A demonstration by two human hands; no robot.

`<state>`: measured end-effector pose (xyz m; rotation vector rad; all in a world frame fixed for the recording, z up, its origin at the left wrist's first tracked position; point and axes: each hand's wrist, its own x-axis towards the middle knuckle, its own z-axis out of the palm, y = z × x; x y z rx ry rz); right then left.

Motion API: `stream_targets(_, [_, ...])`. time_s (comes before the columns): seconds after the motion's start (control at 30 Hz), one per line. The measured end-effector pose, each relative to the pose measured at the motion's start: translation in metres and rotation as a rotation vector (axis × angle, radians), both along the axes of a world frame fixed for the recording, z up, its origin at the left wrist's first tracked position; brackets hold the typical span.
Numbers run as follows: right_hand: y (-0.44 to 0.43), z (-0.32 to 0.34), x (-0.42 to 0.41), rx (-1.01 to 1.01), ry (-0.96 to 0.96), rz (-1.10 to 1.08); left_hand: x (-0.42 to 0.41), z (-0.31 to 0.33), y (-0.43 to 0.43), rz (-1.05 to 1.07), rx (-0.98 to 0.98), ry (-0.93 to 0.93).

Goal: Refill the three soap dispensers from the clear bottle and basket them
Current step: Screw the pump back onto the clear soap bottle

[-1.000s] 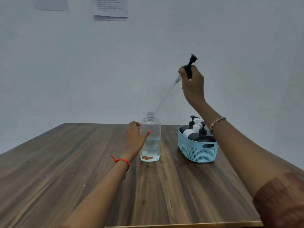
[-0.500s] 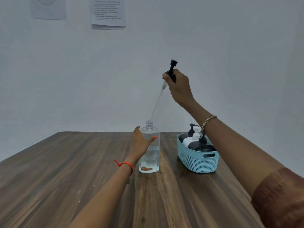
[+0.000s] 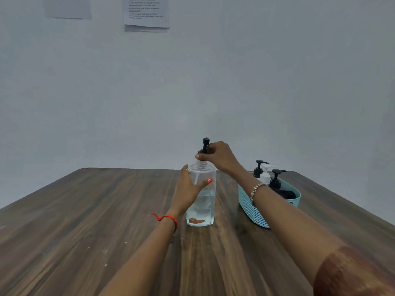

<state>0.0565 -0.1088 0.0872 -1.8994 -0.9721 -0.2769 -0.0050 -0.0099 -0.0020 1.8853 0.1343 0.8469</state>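
Note:
The clear bottle [image 3: 203, 201] stands upright near the middle of the wooden table [image 3: 85, 221], roughly half full of clear liquid. My left hand [image 3: 188, 189] grips its left side, thumb across the front. My right hand [image 3: 220, 155] pinches the black pump head [image 3: 204, 146] at the bottle's neck, with the pump's tube down inside the bottle. To the right sits a teal basket [image 3: 250, 205] holding three soap dispensers: two black ones [image 3: 276, 180] [image 3: 259, 168] and a white one [image 3: 266, 175].
A pale wall rises behind the table, with two paper sheets [image 3: 146, 12] taped high up. The table's far edge lies just behind the bottle and basket. My right forearm crosses in front of the basket.
My right hand has come down and left with the pump, lowering its tube into the clear bottle until the pump head reached the neck. My left hand kept hold of the bottle.

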Motion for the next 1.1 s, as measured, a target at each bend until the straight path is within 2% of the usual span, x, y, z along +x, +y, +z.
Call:
stream_targets(0.13, [0.006,-0.013,0.001,0.111,0.013,-0.021,0.004,-0.015,0.004,0.003,-0.013,0.044])
stream_targets(0.47, [0.026,-0.028,-0.002,0.248,0.085,-0.125,0.009,-0.023,0.006,-0.062,-0.069,-0.012])
stream_targets(0.6, [0.02,-0.029,-0.002,0.27,0.194,-0.036,0.007,-0.021,0.006,-0.077,-0.074,-0.005])
stream_targets(0.73, [0.005,-0.024,0.004,0.298,0.358,0.203,0.007,-0.021,0.004,-0.059,-0.081,-0.017])
stream_targets(0.83, [0.004,-0.025,0.002,0.308,0.315,0.158,0.004,-0.02,0.002,-0.07,-0.089,-0.022])
stream_targets(1.0, [0.017,-0.032,-0.002,0.275,0.194,-0.09,0.007,-0.021,0.004,-0.076,-0.092,-0.003])
stream_targets(1.1, [0.015,-0.03,0.001,0.273,0.252,-0.009,0.007,-0.021,0.005,-0.076,-0.095,0.008])
